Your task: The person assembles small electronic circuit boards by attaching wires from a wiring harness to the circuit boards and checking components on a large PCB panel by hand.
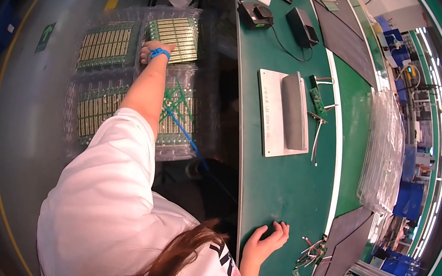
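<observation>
My left hand, with a blue wrist strap around its wrist, reaches far out to the left. Its curled fingers are at the near left corner of a circuit board panel, which lies slightly askew in a clear plastic tray; the exact grip is partly hidden. Beside it are more panels in tray compartments, and thin green strips lie crossed over one of them. My right hand rests at the bench's near edge, holding nothing, thumb and bent fingers apart.
On the green bench stands a metal fixture with an upright plate, beside a small wired circuit board. Black devices sit farther off. Wired boards lie right of my right hand. Stacked clear trays stand beyond. A blue cord hangs near my left arm.
</observation>
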`<state>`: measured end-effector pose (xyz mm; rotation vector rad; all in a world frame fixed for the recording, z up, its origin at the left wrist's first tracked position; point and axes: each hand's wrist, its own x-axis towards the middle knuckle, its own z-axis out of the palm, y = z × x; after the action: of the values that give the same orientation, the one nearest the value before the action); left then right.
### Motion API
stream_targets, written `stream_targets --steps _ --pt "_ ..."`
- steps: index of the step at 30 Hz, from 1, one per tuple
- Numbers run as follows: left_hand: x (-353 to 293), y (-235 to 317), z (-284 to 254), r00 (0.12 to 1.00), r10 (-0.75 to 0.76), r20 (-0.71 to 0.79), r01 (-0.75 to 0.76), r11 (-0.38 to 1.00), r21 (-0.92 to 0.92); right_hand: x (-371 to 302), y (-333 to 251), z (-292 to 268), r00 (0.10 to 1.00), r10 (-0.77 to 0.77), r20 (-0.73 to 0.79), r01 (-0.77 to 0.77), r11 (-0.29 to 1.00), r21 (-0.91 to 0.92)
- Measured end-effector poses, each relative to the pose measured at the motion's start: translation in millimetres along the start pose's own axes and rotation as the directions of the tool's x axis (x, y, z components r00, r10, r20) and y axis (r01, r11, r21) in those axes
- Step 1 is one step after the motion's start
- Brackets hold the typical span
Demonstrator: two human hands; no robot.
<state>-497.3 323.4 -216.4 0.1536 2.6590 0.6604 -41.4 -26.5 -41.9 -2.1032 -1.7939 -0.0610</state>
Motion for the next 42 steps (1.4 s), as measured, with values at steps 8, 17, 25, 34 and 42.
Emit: stream_targets --steps 8,17,25,34,42 --pt "72.2 -13.7 55.7 0.934 0.344 0.096 -0.197 0.722 -0.663 2.4 -2.5 -2.2 0.997 -0.062 -0.049 0.062 0.998 -0.009" --pt "36.1 -7.7 -25.5 0.744 0.545 0.387 0.179 0.395 -0.901 56.1 -22.4 2.9 0.98 -0.121 -0.158 0.158 0.955 0.252" --pt "47.9 -108.8 -163.3 0.449 0.872 0.196 -0.048 0.243 -0.969 178.0 -81.5 38.1 1.0 -0.002 -0.001 0.002 0.794 0.608" --pt "-12.1 -156.9 -245.4 0.228 0.832 0.505 0.365 0.408 -0.837 152.9 -60.5 33.5 0.995 -0.006 -0.097 0.047 0.902 0.429" --pt "-123.1 -115.0 -227.9 0.09 0.884 0.46 0.072 0.455 -0.888 55.1 14.5 -35.4 0.999 0.032 0.012 -0.034 0.882 0.47"
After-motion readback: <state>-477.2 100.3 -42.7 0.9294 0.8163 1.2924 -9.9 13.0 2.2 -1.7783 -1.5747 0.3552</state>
